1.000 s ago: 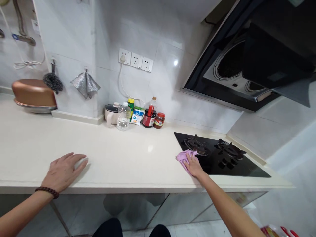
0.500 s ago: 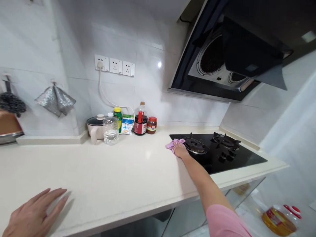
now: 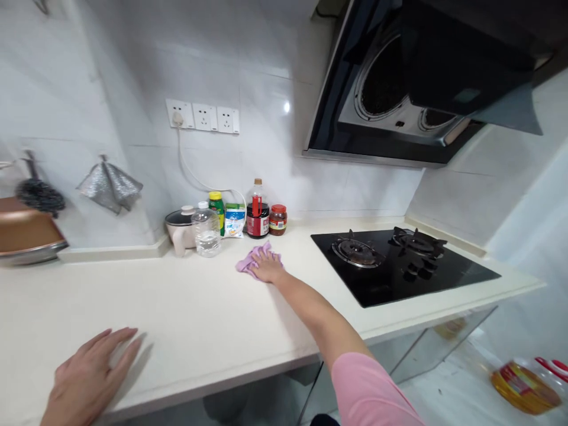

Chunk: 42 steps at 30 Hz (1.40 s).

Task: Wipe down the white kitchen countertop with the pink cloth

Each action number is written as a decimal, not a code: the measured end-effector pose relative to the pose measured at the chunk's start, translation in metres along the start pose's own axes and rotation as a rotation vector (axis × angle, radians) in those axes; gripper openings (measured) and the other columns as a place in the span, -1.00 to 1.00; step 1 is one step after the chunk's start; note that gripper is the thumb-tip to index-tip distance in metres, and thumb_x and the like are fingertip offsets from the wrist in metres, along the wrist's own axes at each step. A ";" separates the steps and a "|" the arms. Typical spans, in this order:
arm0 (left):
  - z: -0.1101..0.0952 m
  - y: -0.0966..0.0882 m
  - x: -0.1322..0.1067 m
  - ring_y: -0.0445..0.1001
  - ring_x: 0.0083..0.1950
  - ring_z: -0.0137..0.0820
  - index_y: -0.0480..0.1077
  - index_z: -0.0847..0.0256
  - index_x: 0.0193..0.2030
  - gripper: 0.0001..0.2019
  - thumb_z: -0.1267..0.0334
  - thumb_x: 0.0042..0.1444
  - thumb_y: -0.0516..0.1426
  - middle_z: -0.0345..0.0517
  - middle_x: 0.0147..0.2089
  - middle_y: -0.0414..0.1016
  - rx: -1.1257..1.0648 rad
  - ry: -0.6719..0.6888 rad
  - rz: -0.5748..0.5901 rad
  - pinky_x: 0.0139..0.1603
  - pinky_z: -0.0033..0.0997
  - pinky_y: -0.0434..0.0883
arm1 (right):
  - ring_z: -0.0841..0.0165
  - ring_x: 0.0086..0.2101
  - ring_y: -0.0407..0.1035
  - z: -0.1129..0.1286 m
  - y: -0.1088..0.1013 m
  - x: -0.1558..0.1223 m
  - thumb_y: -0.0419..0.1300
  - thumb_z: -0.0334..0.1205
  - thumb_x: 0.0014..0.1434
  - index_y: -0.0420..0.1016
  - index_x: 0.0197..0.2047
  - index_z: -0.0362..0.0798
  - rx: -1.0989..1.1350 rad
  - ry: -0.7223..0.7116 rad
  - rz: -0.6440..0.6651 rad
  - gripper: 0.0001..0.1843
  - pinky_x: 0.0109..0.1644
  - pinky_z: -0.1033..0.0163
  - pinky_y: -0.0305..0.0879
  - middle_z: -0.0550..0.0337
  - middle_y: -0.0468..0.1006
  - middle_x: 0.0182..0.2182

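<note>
Cloth point(image 3: 245, 264) lies on the surface point(image 3: 190, 307) left of the stove point(image 3: 377, 284), under the flat, spread right hand point(image 3: 267, 265); the left hand point(image 3: 91, 370), loosely open, seems empty. Even palm pressure should prevent bunching.

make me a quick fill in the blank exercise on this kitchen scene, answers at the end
1. The cloth lies under the person's ____ hand.
2. Counted from the left, the plug is in the ____ of three socket plates.
3. The jar at the row's right end has a ____ lid.
4. The black cooktop has ____ burners.

Missing words: right; first; red; two.
</note>
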<state>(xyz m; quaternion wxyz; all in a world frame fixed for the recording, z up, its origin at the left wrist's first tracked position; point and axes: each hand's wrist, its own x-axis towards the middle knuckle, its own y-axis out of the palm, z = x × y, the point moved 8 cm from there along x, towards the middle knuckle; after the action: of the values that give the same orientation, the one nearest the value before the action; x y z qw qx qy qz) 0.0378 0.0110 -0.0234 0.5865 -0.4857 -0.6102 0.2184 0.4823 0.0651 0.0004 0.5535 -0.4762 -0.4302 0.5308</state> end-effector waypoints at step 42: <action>-0.031 -0.033 -0.015 0.31 0.46 0.05 0.44 0.14 0.25 -0.60 0.06 0.42 0.02 0.12 0.25 0.56 -0.200 0.027 -0.175 0.39 0.13 0.31 | -0.09 0.51 -0.53 0.239 0.057 -0.065 -0.14 0.42 0.46 -0.17 0.65 0.18 -0.063 -0.475 0.176 -0.12 0.52 -0.30 -0.51 0.19 -0.43 0.58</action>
<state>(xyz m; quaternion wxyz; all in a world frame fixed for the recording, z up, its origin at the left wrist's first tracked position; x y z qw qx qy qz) 0.0535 -0.0255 0.0037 0.5603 -0.4895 -0.6609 0.0981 0.2327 0.0162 -0.0118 0.3733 -0.3909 -0.5214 0.6603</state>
